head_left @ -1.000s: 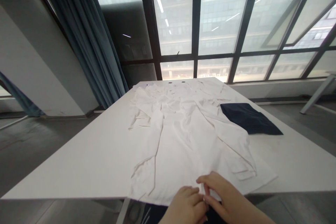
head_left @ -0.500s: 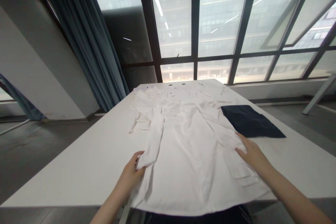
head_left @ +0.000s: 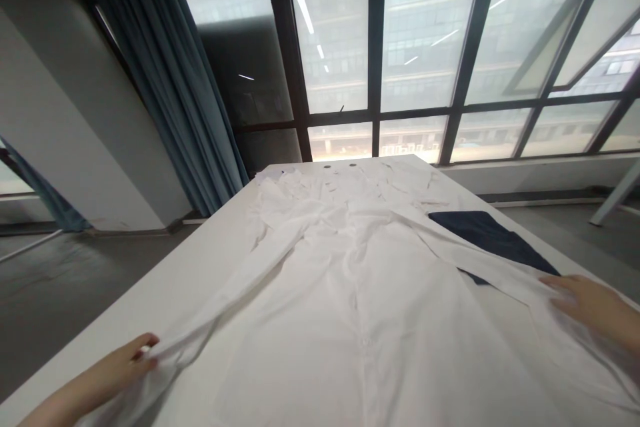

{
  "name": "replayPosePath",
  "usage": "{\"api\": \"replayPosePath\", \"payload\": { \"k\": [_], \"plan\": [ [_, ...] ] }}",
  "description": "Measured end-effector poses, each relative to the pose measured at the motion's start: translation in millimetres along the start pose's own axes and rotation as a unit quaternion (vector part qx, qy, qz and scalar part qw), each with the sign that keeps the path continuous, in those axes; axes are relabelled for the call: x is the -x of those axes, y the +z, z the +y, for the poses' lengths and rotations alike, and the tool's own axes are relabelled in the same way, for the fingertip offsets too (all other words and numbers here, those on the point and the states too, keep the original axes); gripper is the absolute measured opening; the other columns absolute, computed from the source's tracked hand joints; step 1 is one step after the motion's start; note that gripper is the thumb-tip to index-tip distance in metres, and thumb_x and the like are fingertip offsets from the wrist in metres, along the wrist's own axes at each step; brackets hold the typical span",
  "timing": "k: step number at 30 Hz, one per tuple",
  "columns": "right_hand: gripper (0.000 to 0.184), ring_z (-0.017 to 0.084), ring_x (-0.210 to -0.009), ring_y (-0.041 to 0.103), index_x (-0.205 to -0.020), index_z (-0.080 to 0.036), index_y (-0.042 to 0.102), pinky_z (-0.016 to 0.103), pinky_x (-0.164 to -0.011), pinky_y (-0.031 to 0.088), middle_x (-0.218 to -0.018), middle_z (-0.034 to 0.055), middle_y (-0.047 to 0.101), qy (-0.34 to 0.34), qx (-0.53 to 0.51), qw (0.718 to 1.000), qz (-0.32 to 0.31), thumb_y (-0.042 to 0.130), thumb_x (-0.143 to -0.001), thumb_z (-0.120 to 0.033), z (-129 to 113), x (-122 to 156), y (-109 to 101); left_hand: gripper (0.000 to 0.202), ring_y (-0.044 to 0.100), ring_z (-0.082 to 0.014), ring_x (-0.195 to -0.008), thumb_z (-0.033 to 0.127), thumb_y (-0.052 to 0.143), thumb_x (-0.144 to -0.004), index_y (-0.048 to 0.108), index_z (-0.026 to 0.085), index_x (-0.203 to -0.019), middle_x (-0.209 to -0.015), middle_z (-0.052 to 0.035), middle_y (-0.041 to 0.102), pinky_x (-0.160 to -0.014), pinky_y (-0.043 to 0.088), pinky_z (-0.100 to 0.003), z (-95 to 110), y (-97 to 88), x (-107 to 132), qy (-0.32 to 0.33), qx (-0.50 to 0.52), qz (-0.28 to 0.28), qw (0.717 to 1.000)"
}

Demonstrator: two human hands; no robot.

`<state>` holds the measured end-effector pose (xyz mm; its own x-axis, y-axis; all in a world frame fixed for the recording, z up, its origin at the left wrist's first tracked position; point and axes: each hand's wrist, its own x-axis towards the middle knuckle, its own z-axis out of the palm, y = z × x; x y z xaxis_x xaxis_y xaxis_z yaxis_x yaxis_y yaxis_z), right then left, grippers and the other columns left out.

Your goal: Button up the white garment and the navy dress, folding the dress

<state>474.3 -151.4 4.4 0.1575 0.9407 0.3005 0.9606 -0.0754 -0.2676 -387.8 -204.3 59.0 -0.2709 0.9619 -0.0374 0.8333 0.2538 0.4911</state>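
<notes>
A white long-sleeved shirt [head_left: 320, 320] with a button front lies spread over the near part of the table, its lower part running out of view at the bottom. My left hand [head_left: 127, 360] is closed on the end of one sleeve, which is drawn out toward the lower left. On the other side, my right hand [head_left: 595, 307] grips the second sleeve, pulled out to the right and partly over a dark navy folded cloth [head_left: 493, 237]. Both sleeves look stretched taut, and motion slightly blurs the fabric near each hand.
The white table [head_left: 200, 260] runs away toward large dark-framed windows [head_left: 333, 47]. More crumpled white garments [head_left: 285, 190] lie at its far end. A blue curtain [head_left: 175, 93] hangs at the left, and a pale table leg [head_left: 615, 193] stands at the right.
My hands have moved apart, left hand to the lower left and right hand to the right, spreading the sleeves outward. The right sleeve now covers part of the navy cloth.
</notes>
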Motion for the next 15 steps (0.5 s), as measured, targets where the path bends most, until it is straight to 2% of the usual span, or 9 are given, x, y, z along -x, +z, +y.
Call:
{"api": "replayPosePath", "payload": {
  "k": [1,3,5,7,9,11,13,15],
  "plan": [
    [0.031,0.027,-0.070,0.058,-0.078,-0.023,0.066,0.041,-0.064,0.039,-0.081,0.0194,0.061,-0.036,-0.010,0.999,0.008,0.056,-0.058,-0.046,-10,-8,2,0.037,0.059,-0.0270,-0.078,0.052,0.059,-0.048,0.058,0.023,-0.071,-0.066,0.0044,0.065,-0.074,0.044,-0.043,7,-6.0,-10,0.002,-0.015,-0.023,1.000],
    [0.035,0.026,-0.088,0.055,-0.091,-0.024,0.062,0.037,-0.076,0.039,-0.097,0.0158,0.059,-0.099,-0.031,0.994,0.019,0.054,-0.064,-0.044,-47,-30,-2,0.049,0.051,-0.0271,-0.100,0.054,0.059,-0.051,0.058,0.022,-0.089,-0.095,0.0002,0.063,-0.088,0.037,-0.040,43,-16.4,-32,0.042,-0.056,-0.016,0.997],
    [0.035,0.025,-0.095,0.052,-0.092,-0.021,0.061,0.036,-0.083,0.037,-0.101,0.0119,0.057,-0.127,-0.040,0.991,0.012,0.050,-0.067,-0.042,-99,-61,-9,0.059,0.046,-0.0265,-0.107,0.057,0.053,-0.057,0.054,0.018,-0.101,-0.114,-0.0068,0.053,-0.093,0.032,-0.037,102,-20.2,-60,0.080,-0.058,0.005,0.995],
    [0.036,0.024,-0.099,0.050,-0.095,-0.019,0.059,0.034,-0.088,0.035,-0.104,0.0099,0.056,-0.161,-0.055,0.985,-0.007,0.048,-0.069,-0.041,-155,-98,-10,0.059,0.042,-0.0246,-0.110,0.058,0.043,-0.066,0.051,0.016,-0.107,-0.119,-0.0080,0.049,-0.096,0.028,-0.035,168,-14.0,-93,0.145,-0.039,0.030,0.988],
    [0.036,0.023,-0.103,0.047,-0.099,-0.019,0.056,0.033,-0.091,0.033,-0.109,0.0084,0.054,-0.171,-0.069,0.983,-0.025,0.047,-0.071,-0.040,-204,-135,1,0.056,0.043,-0.0225,-0.109,0.055,0.034,-0.072,0.052,0.014,-0.106,-0.116,-0.0079,0.051,-0.095,0.028,-0.033,228,2.4,-130,0.202,-0.005,0.063,0.977],
    [0.038,0.021,-0.106,0.045,-0.103,-0.016,0.054,0.030,-0.094,0.030,-0.113,0.0093,0.052,-0.157,-0.077,0.984,-0.028,0.045,-0.074,-0.038,-244,-169,23,0.054,0.044,-0.0197,-0.109,0.049,0.026,-0.078,0.052,0.011,-0.106,-0.115,-0.0090,0.052,-0.095,0.028,-0.029,273,26.2,-166,0.229,0.017,0.084,0.970],
    [0.044,0.019,-0.112,0.039,-0.112,-0.013,0.048,0.028,-0.096,0.026,-0.121,0.0103,0.046,-0.134,-0.059,0.987,-0.065,0.041,-0.078,-0.038,-271,-197,49,0.055,0.043,-0.0161,-0.109,0.042,0.013,-0.083,0.051,0.009,-0.107,-0.117,-0.0099,0.050,-0.093,0.030,-0.025,304,53.0,-196,0.222,-0.004,0.055,0.973],
    [0.047,0.019,-0.118,0.033,-0.120,-0.013,0.040,0.030,-0.098,0.023,-0.129,0.0100,0.038,-0.103,-0.028,0.986,-0.125,0.036,-0.081,-0.037,-289,-216,74,0.057,0.047,-0.0154,-0.104,0.041,0.011,-0.083,0.056,0.009,-0.098,-0.112,-0.0109,0.054,-0.089,0.033,-0.023,322,78.3,-220,0.214,-0.023,0.029,0.976]
  ]
}}
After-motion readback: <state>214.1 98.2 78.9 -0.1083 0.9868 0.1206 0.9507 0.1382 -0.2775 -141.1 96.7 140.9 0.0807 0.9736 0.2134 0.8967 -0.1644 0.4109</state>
